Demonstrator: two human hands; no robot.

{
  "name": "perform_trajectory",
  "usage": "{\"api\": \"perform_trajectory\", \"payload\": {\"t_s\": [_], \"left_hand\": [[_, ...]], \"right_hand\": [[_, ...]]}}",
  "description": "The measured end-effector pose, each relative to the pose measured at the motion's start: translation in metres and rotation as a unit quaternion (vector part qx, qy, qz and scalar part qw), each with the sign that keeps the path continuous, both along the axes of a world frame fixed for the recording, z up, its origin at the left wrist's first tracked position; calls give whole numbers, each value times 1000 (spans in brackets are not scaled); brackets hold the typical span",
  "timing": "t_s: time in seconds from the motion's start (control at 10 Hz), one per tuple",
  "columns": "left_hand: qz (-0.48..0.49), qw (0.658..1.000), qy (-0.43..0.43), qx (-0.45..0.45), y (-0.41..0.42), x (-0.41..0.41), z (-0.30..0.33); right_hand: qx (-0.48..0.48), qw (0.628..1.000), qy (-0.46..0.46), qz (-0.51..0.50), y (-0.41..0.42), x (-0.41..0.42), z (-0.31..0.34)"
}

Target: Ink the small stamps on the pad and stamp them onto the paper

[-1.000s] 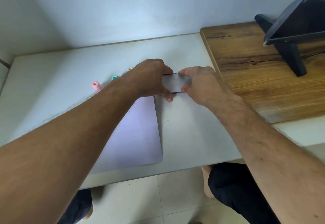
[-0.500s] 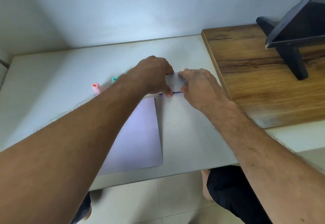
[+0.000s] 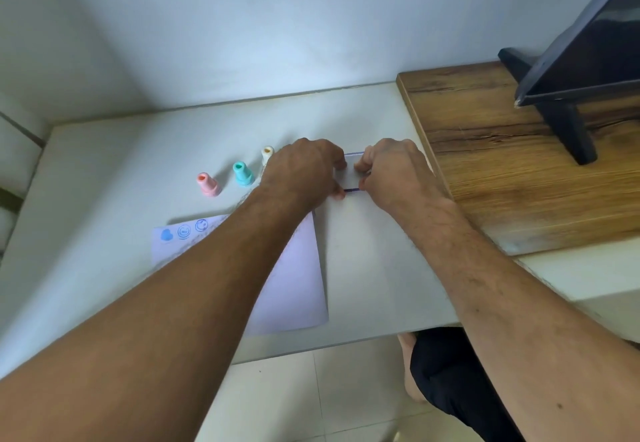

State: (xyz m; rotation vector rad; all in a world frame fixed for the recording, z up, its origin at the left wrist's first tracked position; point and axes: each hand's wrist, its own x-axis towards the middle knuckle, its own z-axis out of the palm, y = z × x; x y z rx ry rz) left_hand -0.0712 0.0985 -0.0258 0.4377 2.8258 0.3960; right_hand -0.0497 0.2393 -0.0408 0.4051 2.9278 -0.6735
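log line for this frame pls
hands: left hand + right hand grip ink pad | stamps: standing, untouched | paper: three prints

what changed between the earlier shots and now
Little moved. The left hand and right hand still grip the ink pad case from either side. The left forearm has shifted, uncovering three blue prints on the paper and the cream stamp. The pink stamp and teal stamp stand as before.
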Motion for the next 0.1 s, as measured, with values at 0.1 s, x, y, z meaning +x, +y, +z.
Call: {"api": "perform_trajectory", "payload": {"t_s": [0.1], "left_hand": [[-11, 999, 0, 44, -2, 2, 3]], "right_hand": [[-30, 999, 18, -6, 3, 5, 8]]}}
